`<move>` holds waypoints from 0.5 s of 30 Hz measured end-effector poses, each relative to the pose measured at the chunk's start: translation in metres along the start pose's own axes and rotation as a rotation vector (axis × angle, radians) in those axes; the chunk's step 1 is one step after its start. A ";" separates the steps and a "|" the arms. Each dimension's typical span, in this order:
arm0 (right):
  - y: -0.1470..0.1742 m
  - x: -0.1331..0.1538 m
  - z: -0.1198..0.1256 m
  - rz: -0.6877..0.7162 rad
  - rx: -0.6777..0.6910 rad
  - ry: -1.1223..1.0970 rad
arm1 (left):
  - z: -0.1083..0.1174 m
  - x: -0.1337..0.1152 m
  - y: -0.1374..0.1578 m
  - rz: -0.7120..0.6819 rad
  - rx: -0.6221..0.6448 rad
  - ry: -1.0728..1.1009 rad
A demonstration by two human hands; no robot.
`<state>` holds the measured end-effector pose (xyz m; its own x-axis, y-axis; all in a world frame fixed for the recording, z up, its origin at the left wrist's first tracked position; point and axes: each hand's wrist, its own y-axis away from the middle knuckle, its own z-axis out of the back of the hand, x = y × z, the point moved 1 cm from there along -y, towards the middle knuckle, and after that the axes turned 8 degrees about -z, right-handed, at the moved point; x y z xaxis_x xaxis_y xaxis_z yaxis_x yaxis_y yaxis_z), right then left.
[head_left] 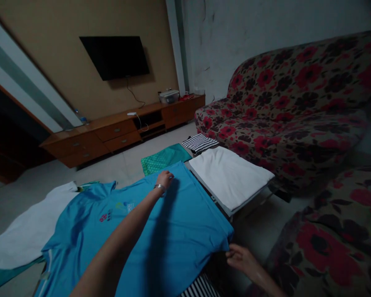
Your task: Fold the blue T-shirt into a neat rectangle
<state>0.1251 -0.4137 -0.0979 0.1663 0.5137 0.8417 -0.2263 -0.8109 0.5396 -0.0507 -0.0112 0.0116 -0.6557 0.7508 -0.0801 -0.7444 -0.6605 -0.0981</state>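
Two hands work a blue T-shirt (160,231) spread flat. I see the left hand (164,180) curled at its far hem, pinning it; the right hand (241,258) pinches the near corner, keeping the cloth taut.

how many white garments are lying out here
2: a folded white garment right of the blue shirt, a spread white garment to its left. Others may be hidden.
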 end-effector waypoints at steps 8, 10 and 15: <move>-0.009 0.005 0.018 0.181 -0.020 0.178 | -0.032 0.007 -0.130 0.124 -0.026 -0.031; -0.006 0.016 0.018 0.175 -0.029 0.153 | -0.043 0.012 -0.150 0.129 -0.009 -0.018; 0.002 0.035 0.022 0.040 -0.075 0.140 | -0.046 0.023 -0.173 0.110 0.015 0.036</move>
<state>0.1512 -0.4037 -0.0676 0.0217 0.5199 0.8540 -0.3017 -0.8109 0.5014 0.0688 0.1210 -0.0191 -0.7285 0.6735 -0.1252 -0.6704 -0.7385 -0.0716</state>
